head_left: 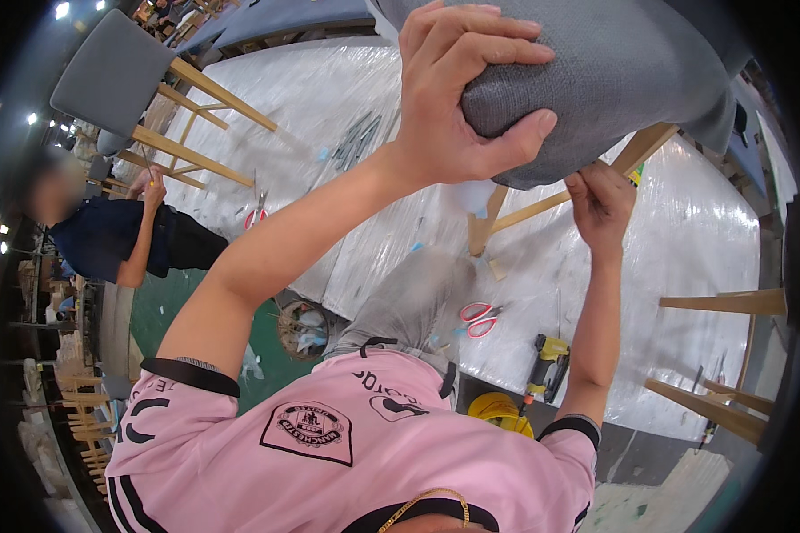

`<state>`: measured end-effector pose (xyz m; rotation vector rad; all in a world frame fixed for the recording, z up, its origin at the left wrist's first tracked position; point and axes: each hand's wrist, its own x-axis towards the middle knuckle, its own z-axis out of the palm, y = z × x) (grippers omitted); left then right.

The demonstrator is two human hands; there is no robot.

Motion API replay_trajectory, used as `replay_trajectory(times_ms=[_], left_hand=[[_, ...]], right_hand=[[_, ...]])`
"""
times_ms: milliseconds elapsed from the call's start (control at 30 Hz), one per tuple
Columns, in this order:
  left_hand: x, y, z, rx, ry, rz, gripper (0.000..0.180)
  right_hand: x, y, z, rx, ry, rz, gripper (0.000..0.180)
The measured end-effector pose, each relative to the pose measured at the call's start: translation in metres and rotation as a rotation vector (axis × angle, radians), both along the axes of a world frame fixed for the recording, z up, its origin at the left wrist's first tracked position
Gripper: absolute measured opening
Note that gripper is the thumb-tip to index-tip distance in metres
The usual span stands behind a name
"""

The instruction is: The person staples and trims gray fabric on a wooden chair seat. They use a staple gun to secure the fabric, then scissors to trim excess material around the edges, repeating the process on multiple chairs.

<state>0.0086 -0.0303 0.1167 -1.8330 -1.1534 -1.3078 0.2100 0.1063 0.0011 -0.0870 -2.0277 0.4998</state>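
A chair with grey woven upholstery (604, 75) and wooden legs (529, 213) stands tilted in front of me. My left hand (462, 98) grips the rounded corner of its padding, fingers spread over the top and thumb lower on the cloth. Beneath the padding's lower edge, my right hand (601, 204) is closed, its fingertips pinching the grey fabric edge close to a wooden leg. Anything else between those fingers is hidden. Nearer to me on the film-covered table (702, 231) lie red-handled scissors (480, 320).
A yellow-and-black power tool (547, 366) rests at the table's near edge, by a yellow round object (500, 410). Another grey chair (116, 71) stands far left, near a co-worker (116, 231). Wooden legs (724, 304) jut in at right. More scissors (256, 213) and metal strips (357, 142) lie left.
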Motion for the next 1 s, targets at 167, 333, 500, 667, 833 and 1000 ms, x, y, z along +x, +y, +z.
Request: replay_trajectory(times_ms=[167,333,500,667,833,1000], left_hand=[[-0.006,0.003,-0.001,0.028,0.025,-0.022,0.046],[-0.007,0.006,-0.003,0.04,0.026,-0.044,0.047],[-0.006,0.001,0.001,-0.003,0.035,-0.022,0.048],[-0.003,0.001,0.004,0.001,0.032,-0.014,0.049],[-0.009,0.004,-0.001,0.032,0.064,-0.029,0.048],[-0.004,-0.001,0.002,-0.012,0.042,-0.012,0.048]], right_hand=[[0.008,0.006,0.02,0.066,-0.089,-0.048,0.013],[0.011,0.011,0.025,0.097,-0.114,-0.042,0.013],[0.013,-0.002,0.009,0.022,-0.082,-0.086,0.012],[0.017,-0.007,-0.015,-0.104,-0.032,-0.053,0.016],[-0.005,-0.027,-0.017,-0.123,0.104,-0.063,0.014],[-0.018,-0.043,-0.028,-0.253,0.173,0.009,0.011]])
